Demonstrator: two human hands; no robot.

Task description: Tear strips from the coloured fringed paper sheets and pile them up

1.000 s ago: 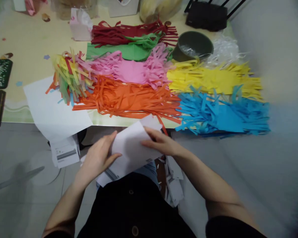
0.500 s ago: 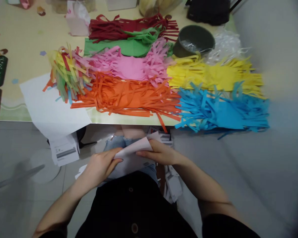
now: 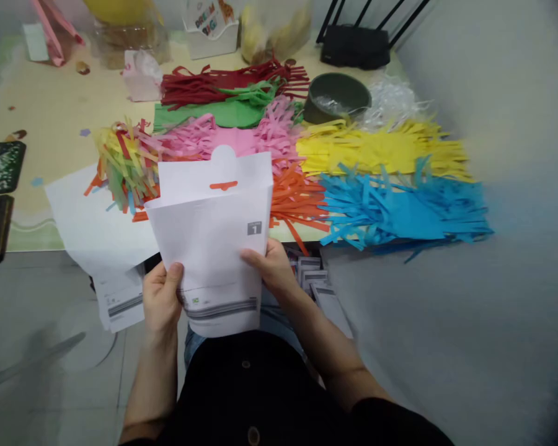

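A white paper packet (image 3: 214,241) with a rounded tab and a slot at its top is held up between both hands. My left hand (image 3: 162,294) grips its lower left edge, thumb on the front. On the right edge is my right hand (image 3: 272,266), its thumb also on the front and its other fingers behind. The packet hides part of the orange paper strips (image 3: 297,198) and pink strips (image 3: 279,124). Blue strips (image 3: 409,210) and yellow strips (image 3: 381,148) lie to the right, with mixed-colour strips (image 3: 125,161) to the left.
On the table (image 3: 32,217) are green paper (image 3: 232,114), dark red strips (image 3: 190,87), a dark bowl (image 3: 337,99), white strips (image 3: 393,102), a black router (image 3: 356,46) and two phones at left. White sheets (image 3: 97,229) hang over the front edge. More packets (image 3: 330,303) are below.
The paper has been raised from the lap and turned so its printed front shows. Both hands have moved to its side edges. The head view has shifted, showing more of the table's back.
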